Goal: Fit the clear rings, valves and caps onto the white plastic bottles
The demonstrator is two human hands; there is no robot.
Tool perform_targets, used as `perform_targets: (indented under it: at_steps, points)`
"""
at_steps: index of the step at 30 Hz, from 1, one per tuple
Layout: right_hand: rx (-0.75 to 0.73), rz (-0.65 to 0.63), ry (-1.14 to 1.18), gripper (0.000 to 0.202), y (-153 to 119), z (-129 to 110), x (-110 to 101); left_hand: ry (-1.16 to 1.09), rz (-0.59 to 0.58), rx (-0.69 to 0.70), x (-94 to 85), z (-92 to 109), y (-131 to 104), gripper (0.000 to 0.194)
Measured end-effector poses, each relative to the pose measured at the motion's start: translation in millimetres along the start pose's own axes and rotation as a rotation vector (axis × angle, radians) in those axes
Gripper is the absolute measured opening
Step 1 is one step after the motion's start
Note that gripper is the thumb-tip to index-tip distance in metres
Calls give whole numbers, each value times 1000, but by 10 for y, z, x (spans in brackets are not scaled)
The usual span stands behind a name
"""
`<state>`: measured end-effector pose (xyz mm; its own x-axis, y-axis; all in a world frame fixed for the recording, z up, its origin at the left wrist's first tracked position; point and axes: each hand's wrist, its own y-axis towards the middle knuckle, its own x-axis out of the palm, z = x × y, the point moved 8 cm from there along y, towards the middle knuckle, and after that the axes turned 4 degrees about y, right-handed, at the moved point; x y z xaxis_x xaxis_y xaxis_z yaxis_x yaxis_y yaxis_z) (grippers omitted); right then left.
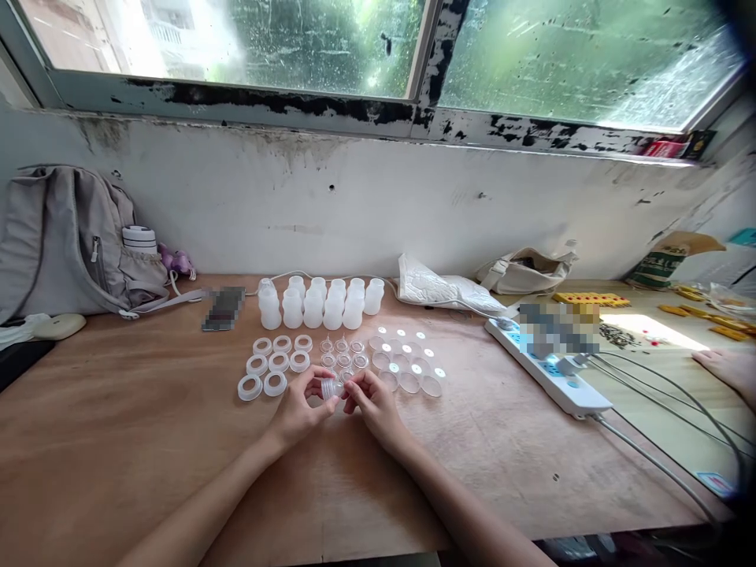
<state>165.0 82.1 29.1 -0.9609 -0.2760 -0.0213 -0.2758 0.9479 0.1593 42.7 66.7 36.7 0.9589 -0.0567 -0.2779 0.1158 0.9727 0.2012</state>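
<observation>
**Close Fingertip Work Above a Loaded Counter (147, 465)**

A person's left hand (304, 403) curls partly closed around a clear threaded piece (329, 388), held just in front of rows of small clear fittings (343, 360). The right hand (376, 400) is bent in a pinch at the piece's right end; whether it grips that piece or something smaller cannot be told. White rings (275, 384) lie to the left, clear discs (409, 383) to the right, and frosted bottles (332, 309) stand behind. The likeliest mishap is a slip: smooth plastic under a light pinch could drop among the look-alike fittings. A dipping wrist could also scatter the nearest rings or discs, and a crooked push might bind the thread.
</observation>
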Motion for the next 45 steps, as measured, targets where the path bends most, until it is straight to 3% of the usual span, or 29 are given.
perform_targets:
  at_steps: [4,7,10,14,17,20,26,30,33,39,42,45]
  points:
    - [-77,56,-70,27,-1,-44,-90,184,-28,44,-12,163,-27,26]
    - [-107,154,-125,29,2,-80,-208,395,11,73,-158,257,75,24]
    - [-110,191,-157,32,11,-92,-261,747,174,60,-512,338,361,26]
    - [-133,197,-212,32,20,-94,-265,1119,180,-46,-872,332,868,38]
    - [-146,186,-241,31,24,-97,-259,1171,180,-82,-983,302,1110,40]
    - [-153,187,-234,32,27,-113,-280,1210,167,-91,-949,280,1185,34]
    - [-154,228,-203,31,25,-137,-366,1269,183,-51,-905,509,994,29]
    - [-161,221,-202,30,18,-145,-357,1293,193,14,-910,726,651,31]
    - [-167,215,-212,29,13,-147,-337,1304,177,152,-790,809,330,29]
    - [-174,197,-249,28,-1,-143,-302,1206,108,293,-513,661,-109,25]
    - [-176,200,-261,28,-4,-142,-302,1169,95,275,-466,580,-170,25]
    - [-173,200,-253,27,4,-138,-304,1100,174,198,-528,502,-179,36]
